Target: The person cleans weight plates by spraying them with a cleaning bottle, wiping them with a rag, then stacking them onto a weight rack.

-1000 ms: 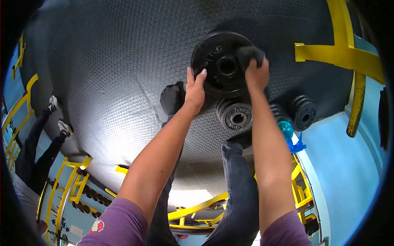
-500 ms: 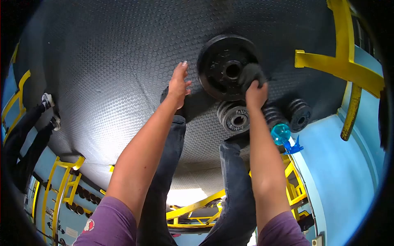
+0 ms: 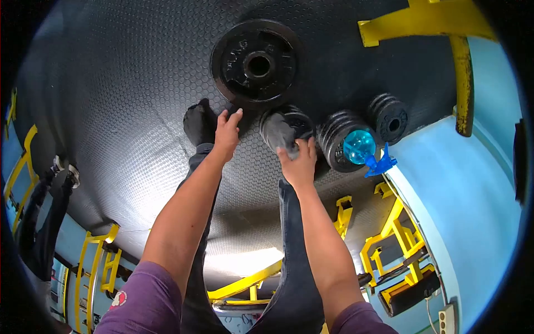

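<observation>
A blue spray bottle [image 3: 359, 147] partly hides the middle plate stack [image 3: 332, 133]. The large weight plate [image 3: 258, 83] lies on the floor [image 3: 128, 106]. The right hand [image 3: 300, 166] clasps a dark cloth [image 3: 280, 132] against the leftmost plate stack [image 3: 301, 121]; the left hand [image 3: 227, 137] hovers empty, fingers parted, near the large plate.

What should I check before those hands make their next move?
1. Cloth in the right hand: ok, pinched there, spread over the small plates.
2. Left hand unloaded: ok, it holds nothing.
3. Left hand clear of the large plate: cannot tell; its fingertips are close to the rim.
4. Spray bottle clear of the hands: ok, apart from both.
5. Cloth damp: cannot tell; it is blurred.
</observation>
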Motion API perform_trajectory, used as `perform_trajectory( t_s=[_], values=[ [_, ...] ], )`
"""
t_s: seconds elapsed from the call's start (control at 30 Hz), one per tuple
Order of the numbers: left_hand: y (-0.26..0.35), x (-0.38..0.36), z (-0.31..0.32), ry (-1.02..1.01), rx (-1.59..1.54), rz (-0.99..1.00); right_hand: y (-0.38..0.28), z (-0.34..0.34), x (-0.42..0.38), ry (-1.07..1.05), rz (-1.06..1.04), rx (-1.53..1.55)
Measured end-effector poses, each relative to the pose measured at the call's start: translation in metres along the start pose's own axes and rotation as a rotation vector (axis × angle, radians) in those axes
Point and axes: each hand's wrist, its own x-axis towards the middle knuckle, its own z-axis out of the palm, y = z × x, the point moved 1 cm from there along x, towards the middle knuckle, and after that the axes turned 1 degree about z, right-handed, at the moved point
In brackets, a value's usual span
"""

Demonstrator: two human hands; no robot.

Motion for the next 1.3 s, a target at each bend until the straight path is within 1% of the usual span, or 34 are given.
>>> perform_trajectory(
  t_s=[0.03, 0.07, 0.13, 0.17, 0.23, 0.27, 0.33, 0.4, 0.43, 0.47, 0.5, 0.57, 0.6, 0.67, 0.7, 0.73, 0.8, 0.87, 0.93, 0.97, 1.0, 1.03, 1.07, 1.13, 1.17, 1.2, 1.23, 1.27, 1.3],
  values=[
    [-0.001, 0.001, -0.001, 0.037, 0.002, -0.026, 0.001, 0.006, -0.003, 0.091, -0.138, -0.21],
    [0.0, 0.003, -0.003, 0.073, 0.003, -0.052, 0.005, 0.008, -0.005, 0.093, -0.127, -0.195],
    [0.007, 0.014, -0.012, 0.132, 0.007, -0.022, -0.006, -0.004, -0.003, 0.169, -0.168, -0.124],
    [0.014, 0.021, -0.017, 0.142, 0.019, 0.005, -0.007, -0.006, -0.004, 0.172, -0.167, -0.12],
    [0.032, 0.034, -0.026, 0.164, 0.018, 0.072, -0.013, -0.007, -0.002, 0.062, -0.276, -0.074],
    [0.041, 0.04, -0.03, 0.183, 0.006, 0.108, -0.016, -0.008, 0.008, 0.066, -0.276, -0.071],
    [0.068, 0.041, -0.034, 0.165, 0.02, 0.106, -0.036, -0.01, 0.047, 0.091, -0.286, 0.192],
    [0.089, 0.047, -0.035, 0.135, 0.092, 0.181, -0.058, -0.006, 0.1, 0.1, -0.076, 0.321],
    [0.093, 0.064, -0.041, 0.103, 0.158, 0.226, -0.066, -0.003, 0.125, 0.089, -0.031, 0.334],
    [0.101, 0.068, -0.041, 0.105, 0.161, 0.229, -0.072, 0.002, 0.149, 0.079, 0.01, 0.346],
    [0.112, 0.069, -0.037, 0.074, 0.164, 0.289, -0.076, 0.01, 0.169, 0.079, 0.007, 0.35],
    [0.121, 0.085, -0.035, 0.023, 0.145, 0.385, -0.082, 0.028, 0.196, -0.019, 0.188, 0.475],
    [0.125, 0.088, -0.034, 0.029, 0.145, 0.382, -0.091, 0.034, 0.197, -0.025, 0.188, 0.476],
    [0.13, 0.088, -0.023, -0.023, 0.077, 0.302, -0.111, 0.034, 0.192, -0.033, 0.298, 0.245],
    [0.124, 0.096, -0.019, -0.002, -0.028, 0.315, -0.115, 0.032, 0.188, -0.04, 0.305, 0.242],
    [0.127, 0.09, -0.013, -0.004, -0.024, 0.312, -0.117, 0.027, 0.187, -0.051, 0.329, 0.258],
    [0.135, 0.081, -0.009, 0.095, 0.012, 0.279, -0.115, 0.029, 0.194, -0.062, 0.34, 0.279],
    [0.134, 0.089, -0.013, 0.087, 0.01, 0.259, -0.099, 0.04, 0.199, -0.012, 0.326, 0.394],
    [0.129, 0.094, -0.014, -0.005, -0.149, 0.274, -0.095, 0.041, 0.197, -0.017, 0.318, 0.453],
    [0.124, 0.094, -0.017, -0.004, -0.146, 0.27, -0.092, 0.042, 0.197, -0.024, 0.303, 0.512],
    [0.125, 0.085, -0.02, -0.048, -0.208, 0.243, -0.094, 0.039, 0.195, -0.029, 0.306, 0.513],
    [0.124, 0.078, -0.023, -0.089, -0.267, 0.209, -0.099, 0.031, 0.189, -0.092, 0.309, 0.663],
    [0.12, 0.073, -0.026, -0.085, -0.256, 0.19, -0.103, 0.021, 0.181, -0.151, 0.322, 0.809],
    [0.118, 0.059, -0.032, -0.302, -0.483, 0.0, -0.109, 0.006, 0.167, -0.205, 0.348, 0.846],
    [0.114, 0.043, -0.029, -0.254, -0.488, 0.064, -0.108, 0.0, 0.165, -0.246, 0.31, 0.768],
    [0.106, 0.041, -0.033, -0.085, -0.403, 0.056, -0.113, -0.008, 0.168, -0.278, 0.253, 0.698],
    [0.086, 0.054, -0.046, 0.058, -0.213, 0.042, -0.116, -0.011, 0.166, -0.23, 0.205, 0.552],
    [0.099, 0.016, -0.041, 0.207, -0.098, -0.061, -0.118, -0.013, 0.159, -0.231, 0.179, 0.569],
    [0.077, 0.019, -0.052, 0.133, -0.207, -0.039, -0.12, -0.016, 0.154, -0.232, 0.148, 0.495]
  ],
)
